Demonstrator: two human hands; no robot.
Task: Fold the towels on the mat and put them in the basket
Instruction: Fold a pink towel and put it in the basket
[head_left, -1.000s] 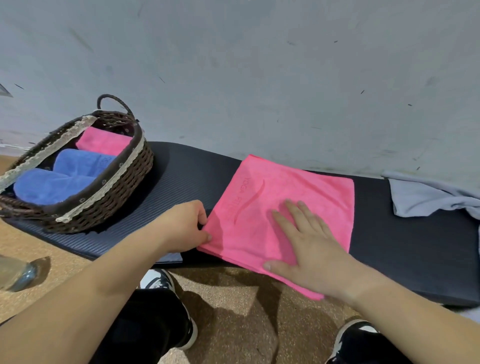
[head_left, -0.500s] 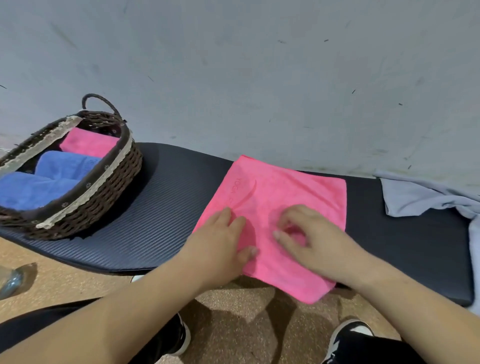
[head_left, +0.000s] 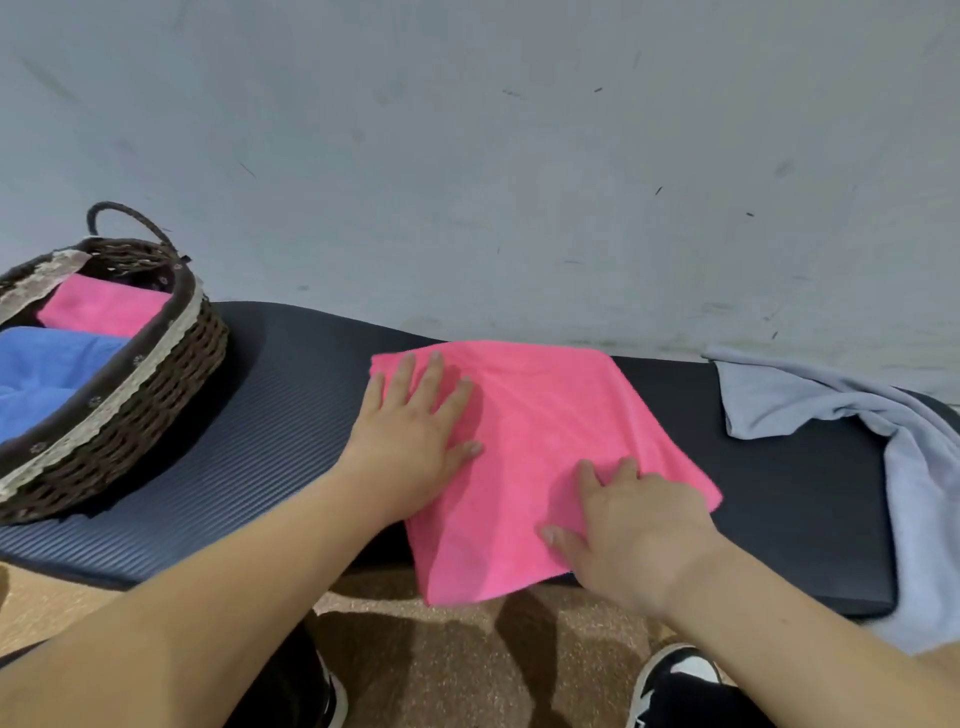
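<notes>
A folded pink towel (head_left: 550, 431) lies on the dark mat (head_left: 270, 436), its near corner hanging over the mat's front edge. My left hand (head_left: 410, 431) rests flat on the towel's left part, fingers spread. My right hand (head_left: 623, 530) presses flat on the near right part of the same towel. A dark wicker basket (head_left: 156, 374) stands on the mat at the left and holds a folded pink towel (head_left: 98, 306) and a blue towel (head_left: 47, 369). A crumpled grey towel (head_left: 831, 405) lies on the mat's right end.
A grey wall (head_left: 467, 156) rises right behind the mat. Brown cork-like floor (head_left: 441, 665) lies in front of it. My black-and-white shoes (head_left: 670, 680) and dark trouser legs show at the bottom edge.
The pink towel is narrower, folded over once more. My left hand moved from the towel's near left edge up onto its far left part, and my right hand slid toward the near right side.
</notes>
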